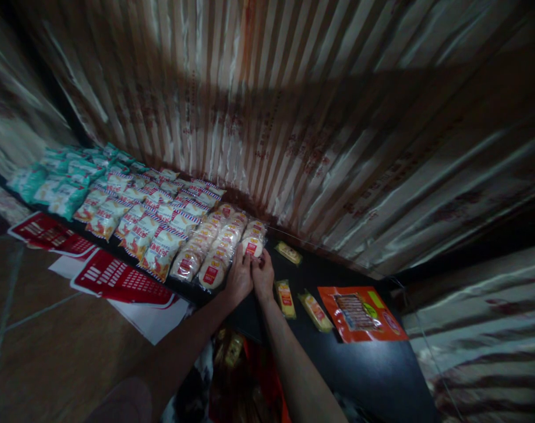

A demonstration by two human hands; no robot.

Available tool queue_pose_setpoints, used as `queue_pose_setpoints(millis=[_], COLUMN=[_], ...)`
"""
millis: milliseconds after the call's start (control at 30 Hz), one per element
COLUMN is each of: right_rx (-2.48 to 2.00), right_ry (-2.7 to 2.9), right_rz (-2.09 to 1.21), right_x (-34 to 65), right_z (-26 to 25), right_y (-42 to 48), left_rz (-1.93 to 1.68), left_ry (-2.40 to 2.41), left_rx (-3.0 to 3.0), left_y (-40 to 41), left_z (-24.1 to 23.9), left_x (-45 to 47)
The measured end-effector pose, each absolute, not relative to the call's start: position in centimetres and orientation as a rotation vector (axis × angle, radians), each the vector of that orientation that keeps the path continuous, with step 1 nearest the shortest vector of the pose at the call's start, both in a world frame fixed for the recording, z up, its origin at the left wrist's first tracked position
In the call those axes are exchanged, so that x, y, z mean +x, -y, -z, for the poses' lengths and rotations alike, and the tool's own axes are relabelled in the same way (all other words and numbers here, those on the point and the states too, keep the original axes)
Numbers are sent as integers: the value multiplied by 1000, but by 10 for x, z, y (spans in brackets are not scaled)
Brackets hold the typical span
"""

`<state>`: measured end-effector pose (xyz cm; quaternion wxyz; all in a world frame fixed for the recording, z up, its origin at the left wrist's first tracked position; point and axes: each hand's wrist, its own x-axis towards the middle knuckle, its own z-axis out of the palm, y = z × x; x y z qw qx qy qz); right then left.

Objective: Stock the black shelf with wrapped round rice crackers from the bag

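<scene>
A clear-wrapped packet of pale round crackers [252, 247] with a red label lies at the front of the rightmost of the rows of such packets. My left hand [240, 278] closes on its near left edge, and my right hand [263, 274] pinches its near right corner. Just left of my hands, more round cracker packets [212, 269] overlap in rows. To the right of my right hand, a small yellow-wrapped snack bar [286, 299] lies on the black tabletop [373, 376].
Striped snack bags [162, 251] and green bags [69, 197] fill the table's left side. Two more yellow bars [315, 311] [288, 252] and an orange bag [362, 314] are at right. Red signs [121, 278] jut from the front edge. A pleated curtain [267, 117] hangs behind.
</scene>
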<state>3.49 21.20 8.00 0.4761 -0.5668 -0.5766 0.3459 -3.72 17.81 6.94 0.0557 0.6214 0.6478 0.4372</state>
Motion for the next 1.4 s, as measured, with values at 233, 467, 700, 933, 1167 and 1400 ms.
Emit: queue_pose_setpoints(millis=[233,467,700,933,1167,1400], right_rx=[-1407,-1436,-1427,-1520,-1569,-1592], right_ry=[1455,1491,1538,1575,1631,1643], right_rz=[-783,-637,-550,-423,-574,-607], right_x=[30,29,30,29,31,32], right_z=[-79,-73,-69,-75,-81,-83], right_y=[-215,-215,-217,-216,-227,-231], left_rz=[-1259,-1156,-1129,-1139,-1157,-1138], left_ry=[-1932,-1868,-1844,-1848,-1877,-1872], left_rx=[1907,1896,1906,1872,1868,1906], left_y=[-181,-182,-183,-185,-182,-181], left_z=[-64,-57,-58,-55,-60,-65], left_x=[-39,-42,-41,-41,-41,-41])
